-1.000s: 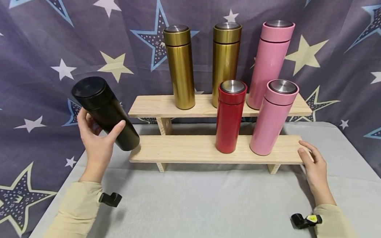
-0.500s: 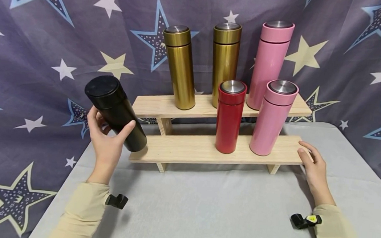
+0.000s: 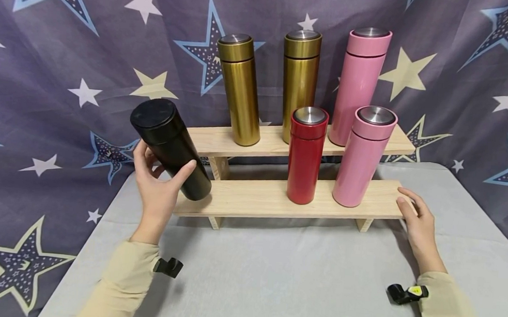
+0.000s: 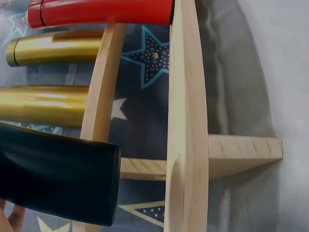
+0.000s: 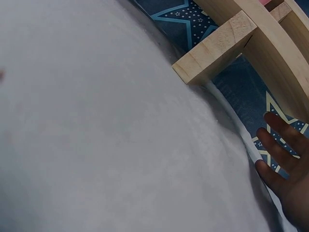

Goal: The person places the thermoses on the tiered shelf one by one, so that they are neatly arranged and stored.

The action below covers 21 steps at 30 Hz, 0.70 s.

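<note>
My left hand [image 3: 158, 191] holds a black thermos bottle [image 3: 171, 148] round its lower half, thumb on the near side. The bottle leans with its lid to the left, above the left end of the lower wooden shelf [image 3: 247, 199]. In the left wrist view a gap separates the base of the black thermos [image 4: 58, 174] from the lower shelf board [image 4: 186, 121]. At the right end of that shelf rests my right hand [image 3: 420, 227], touching the board's edge. The right wrist view has several fingers of the right hand [image 5: 289, 164] spread and fairly straight; the thumb is hidden there.
A red thermos [image 3: 306, 161] and a pink thermos [image 3: 363, 160] stand on the lower shelf. On the upper shelf [image 3: 273, 133] are two gold thermoses, one at the left [image 3: 242, 95], and another pink thermos [image 3: 359, 87]. A starry curtain [image 3: 63, 132] hangs behind the grey-covered table [image 3: 273, 276].
My left hand has carried the tilted black thermos to the right, from beside the shelf's left end to above it. The right hand has stayed in place.
</note>
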Available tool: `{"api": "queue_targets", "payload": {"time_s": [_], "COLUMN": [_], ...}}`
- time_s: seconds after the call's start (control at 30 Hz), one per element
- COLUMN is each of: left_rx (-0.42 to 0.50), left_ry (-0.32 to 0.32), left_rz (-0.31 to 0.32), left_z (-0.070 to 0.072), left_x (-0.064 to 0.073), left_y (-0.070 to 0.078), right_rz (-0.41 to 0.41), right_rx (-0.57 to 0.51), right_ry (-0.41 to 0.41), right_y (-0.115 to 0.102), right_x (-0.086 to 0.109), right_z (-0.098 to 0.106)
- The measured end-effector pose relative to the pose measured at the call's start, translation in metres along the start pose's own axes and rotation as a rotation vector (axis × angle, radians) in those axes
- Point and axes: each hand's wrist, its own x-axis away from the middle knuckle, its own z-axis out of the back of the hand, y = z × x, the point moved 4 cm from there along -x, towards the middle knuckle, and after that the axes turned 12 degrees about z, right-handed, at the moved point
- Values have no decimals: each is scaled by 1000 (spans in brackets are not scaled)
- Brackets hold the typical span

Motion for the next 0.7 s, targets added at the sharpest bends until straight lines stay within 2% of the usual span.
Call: {"api": "queue_targets", "payload": {"time_s": [0.2,0.43,0.7], "left_rx": [4,3,-8], "left_ry": [-9,-27,-56], "left_rz": [11,33,24], "left_z": [-10,-22,-29], "left_x": [1,7,4], "left_y": [1,14,3], "right_rz": [1,11,12], "right_rx": [-1,-7,-5], "right_ry": [-2,-6,-5], "right_y": [1,1,0], "right_x": [-1,-2,-1], "right_z": [0,-1,-1]}}
